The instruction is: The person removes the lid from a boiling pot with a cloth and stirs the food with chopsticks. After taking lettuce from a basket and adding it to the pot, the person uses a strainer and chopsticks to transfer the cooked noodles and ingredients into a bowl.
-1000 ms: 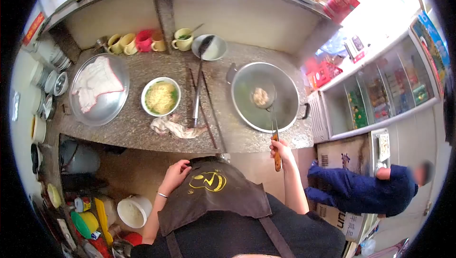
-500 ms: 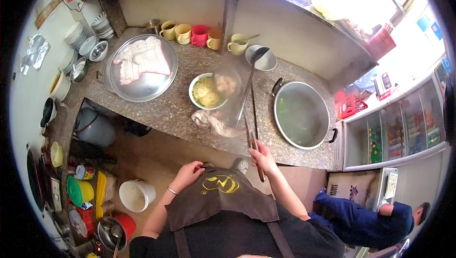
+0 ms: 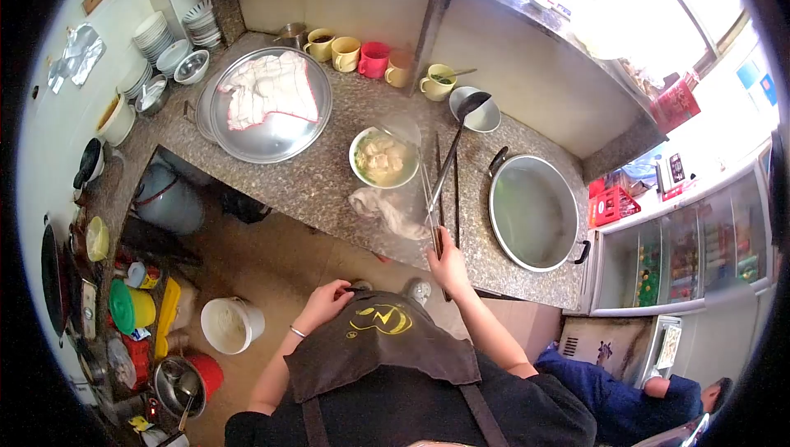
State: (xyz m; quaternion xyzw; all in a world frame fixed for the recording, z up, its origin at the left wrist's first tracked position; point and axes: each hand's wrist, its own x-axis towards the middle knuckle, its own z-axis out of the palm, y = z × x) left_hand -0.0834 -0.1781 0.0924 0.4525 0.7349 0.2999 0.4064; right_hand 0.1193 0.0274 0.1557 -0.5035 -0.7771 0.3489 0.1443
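Note:
In my right hand (image 3: 448, 264) is the long handle of a wire strainer (image 3: 401, 129). Its mesh head is tilted over a white bowl (image 3: 359, 174), and pale dumplings (image 3: 383, 155) lie on noodles in broth there. A crumpled cloth (image 3: 387, 210) is just in front of the bowl. Beside the strainer, a black ladle (image 3: 473, 103) rests with its head over a grey bowl (image 3: 487, 114). My left hand (image 3: 327, 303) is at the apron's (image 3: 387, 323) upper edge, fingers curled together; whatever they hold, if anything, is hidden.
A big pot (image 3: 535, 215) of cloudy liquid stands at right, near long chopsticks (image 3: 457, 192). A cloth (image 3: 271, 89) covers part of a round metal lid (image 3: 271, 138) at left. Several mugs (image 3: 374, 60) line the back. A person in blue (image 3: 625, 389) is at lower right.
The dumplings, over the bowl in the strainer before, now lie in the bowl. My right hand has shifted slightly with the strainer. The view has turned slightly; my left hand is about the same.

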